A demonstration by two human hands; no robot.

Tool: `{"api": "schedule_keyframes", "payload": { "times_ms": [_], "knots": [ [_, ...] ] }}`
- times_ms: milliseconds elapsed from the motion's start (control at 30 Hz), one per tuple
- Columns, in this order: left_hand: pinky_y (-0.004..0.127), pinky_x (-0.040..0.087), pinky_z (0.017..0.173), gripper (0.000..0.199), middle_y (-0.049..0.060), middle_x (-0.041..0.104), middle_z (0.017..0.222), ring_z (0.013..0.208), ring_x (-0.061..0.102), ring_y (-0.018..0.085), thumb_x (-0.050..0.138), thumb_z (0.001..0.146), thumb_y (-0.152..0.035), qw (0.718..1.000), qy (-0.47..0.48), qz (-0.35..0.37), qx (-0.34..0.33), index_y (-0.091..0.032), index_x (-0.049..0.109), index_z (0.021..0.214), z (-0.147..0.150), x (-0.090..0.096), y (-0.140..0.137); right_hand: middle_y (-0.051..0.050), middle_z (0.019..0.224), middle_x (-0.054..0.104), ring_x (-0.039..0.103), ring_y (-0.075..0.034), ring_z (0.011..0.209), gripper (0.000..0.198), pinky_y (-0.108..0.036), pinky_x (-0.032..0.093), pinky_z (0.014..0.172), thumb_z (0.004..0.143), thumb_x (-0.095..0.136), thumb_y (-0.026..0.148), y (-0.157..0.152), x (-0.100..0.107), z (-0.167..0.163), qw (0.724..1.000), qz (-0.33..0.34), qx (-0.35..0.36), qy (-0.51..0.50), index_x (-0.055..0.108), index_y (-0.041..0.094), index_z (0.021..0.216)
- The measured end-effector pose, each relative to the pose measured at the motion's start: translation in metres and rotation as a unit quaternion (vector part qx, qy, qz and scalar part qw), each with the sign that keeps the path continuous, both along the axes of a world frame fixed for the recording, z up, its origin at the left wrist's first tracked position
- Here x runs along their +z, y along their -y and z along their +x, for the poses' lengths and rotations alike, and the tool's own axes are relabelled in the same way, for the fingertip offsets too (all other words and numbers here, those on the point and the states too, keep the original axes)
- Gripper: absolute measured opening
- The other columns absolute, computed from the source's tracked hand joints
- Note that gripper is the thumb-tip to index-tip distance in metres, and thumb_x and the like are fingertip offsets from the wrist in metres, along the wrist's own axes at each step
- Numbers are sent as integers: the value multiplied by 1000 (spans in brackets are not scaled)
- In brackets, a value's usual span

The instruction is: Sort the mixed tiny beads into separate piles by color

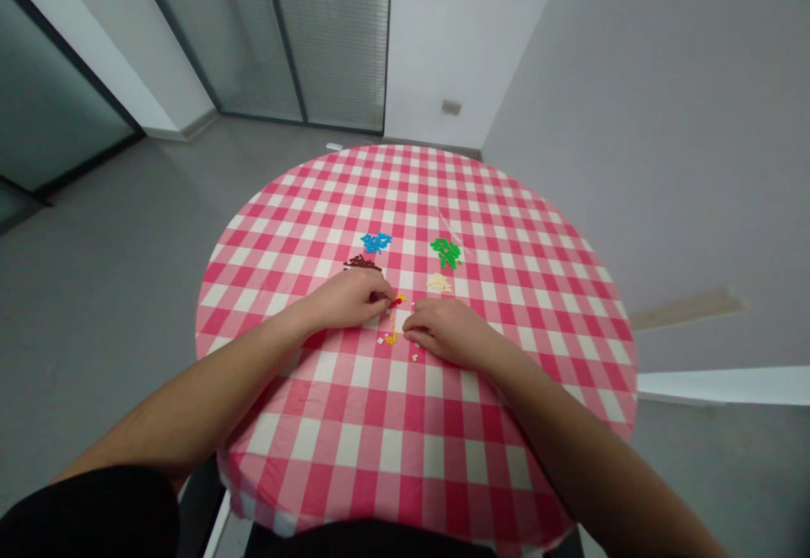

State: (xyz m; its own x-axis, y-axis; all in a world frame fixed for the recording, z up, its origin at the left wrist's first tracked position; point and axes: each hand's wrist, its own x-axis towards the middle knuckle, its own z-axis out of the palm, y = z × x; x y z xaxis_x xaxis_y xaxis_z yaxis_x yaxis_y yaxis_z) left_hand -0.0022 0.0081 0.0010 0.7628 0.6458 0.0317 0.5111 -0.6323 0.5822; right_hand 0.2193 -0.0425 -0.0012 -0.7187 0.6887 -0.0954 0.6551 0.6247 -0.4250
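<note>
On the checked cloth, my left hand [347,298] lies palm down with its fingers curled and pinched together. Its fingertips are beside small red pieces [396,302] and yellow pieces [401,297]; anything held between them is too small to make out. Opposite it, my right hand [452,330] rests with closed, bent fingers pointing left, their tips hiding whatever they touch. Between and below the hands lie a few more yellow bits [391,338], a small white piece [380,341] and a pale piece [415,357].
Beyond my hands are piles of small blue pieces [375,242], dark brown sticks [362,262], green pieces [447,252] and cream pieces [439,283]. They lie on a round table with a red-and-white checked cloth [354,444]. Walls and glass partitions [329,35] stand behind.
</note>
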Motion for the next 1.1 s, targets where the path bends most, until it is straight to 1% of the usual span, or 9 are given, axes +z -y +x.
{"api": "schedule_keyframes", "payload": {
  "times_ms": [167,233,300,367,433,600,800,1000,1100],
  "knots": [
    [28,46,73,23,4,74,84,76,64,16,53,85,-13,1000,5,14,11,-18,74,90,-1,0,0,-7,94,71,62,-19,86,19,-30,42,72,96,55,21,-1,2,1,1000,6,-13,-10,74,19,93],
    [29,47,74,22,4,73,86,78,64,17,53,86,-14,1000,8,14,14,-18,75,90,-2,-1,-1,-7,95,72,63,-20,87,19,-31,43,74,94,55,21,-5,6,10,999,19,-44,-12,73,19,93],
    [30,47,74,22,5,73,87,79,64,17,54,86,-14,1000,11,13,15,-18,75,91,-2,-1,-1,-7,93,74,64,-20,85,17,-31,43,73,92,57,20,-12,10,23,995,27,-94,-2,74,19,89],
    [30,47,74,22,5,73,87,78,64,17,54,86,-15,1000,11,12,13,-18,75,91,-3,-2,-2,-5,90,75,65,-20,82,15,-30,43,70,89,59,19,-18,13,36,990,20,-137,10,74,20,85],
    [30,47,73,22,5,73,86,77,64,17,54,87,-16,1000,8,13,10,-18,75,91,-2,-1,-2,-5,87,75,65,-19,79,14,-29,44,69,87,61,20,-23,13,47,987,4,-160,15,74,20,83],
    [30,47,73,22,5,73,84,76,63,17,53,86,-15,1000,6,11,7,-18,75,91,-3,-2,-2,-4,85,76,66,-19,77,15,-29,44,67,87,61,21,-28,6,53,985,-13,-168,29,75,21,82],
    [29,47,72,24,5,74,86,76,64,17,53,85,-14,1000,8,7,4,-18,76,92,-3,-2,-2,-5,94,76,66,-21,85,15,-33,47,73,89,63,25,-32,0,54,986,23,-164,33,77,23,89],
    [29,46,73,24,5,74,86,76,64,17,53,85,-12,1000,3,-3,3,-17,75,91,-2,1,-1,-5,88,74,65,-19,77,10,-29,44,65,85,65,24,-33,2,60,975,37,-215,29,75,21,87],
    [29,46,72,24,5,74,85,75,64,17,53,85,-12,1000,4,0,-1,-17,75,91,-2,1,-2,-4,85,73,63,-18,74,9,-28,42,62,85,65,25,-32,4,60,974,41,-219,34,74,21,84]
  ]
}}
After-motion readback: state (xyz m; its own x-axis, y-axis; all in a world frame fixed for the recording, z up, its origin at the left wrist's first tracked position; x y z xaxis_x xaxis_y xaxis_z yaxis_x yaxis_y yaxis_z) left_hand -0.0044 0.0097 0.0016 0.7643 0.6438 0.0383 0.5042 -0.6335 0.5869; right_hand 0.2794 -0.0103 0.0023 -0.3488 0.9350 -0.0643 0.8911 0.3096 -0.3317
